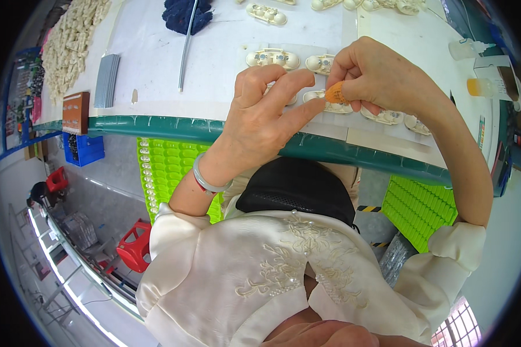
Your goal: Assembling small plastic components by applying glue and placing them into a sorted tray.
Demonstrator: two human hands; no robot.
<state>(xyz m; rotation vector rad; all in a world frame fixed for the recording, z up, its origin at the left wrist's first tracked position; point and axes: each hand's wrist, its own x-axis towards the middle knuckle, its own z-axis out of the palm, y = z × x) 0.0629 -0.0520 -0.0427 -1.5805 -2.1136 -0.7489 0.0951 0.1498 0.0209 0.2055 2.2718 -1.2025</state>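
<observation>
Over the near edge of the white worktable [150, 63], my right hand [382, 75] pinches a small orange ribbed piece [336, 92] between thumb and fingers. My left hand [263, 113] is beside it, fingers curved and apart, with nothing seen between them. Its thumb tip reaches toward a cream oval part [337, 108], which the orange piece partly covers. More such parts with round bulges and small metal bits lie around my hands, among them one oval part [272, 58] beyond my left hand and another [382, 117] below my right wrist.
A large heap of cream pieces [69, 46] lies far left. Nearer are grey strips [106, 81] and a brown block [75, 113]. A thin rod [186, 52] rests on dark blue cloth [179, 14]. Bottles [466, 49] stand right. Green trays [179, 168] sit below the table edge.
</observation>
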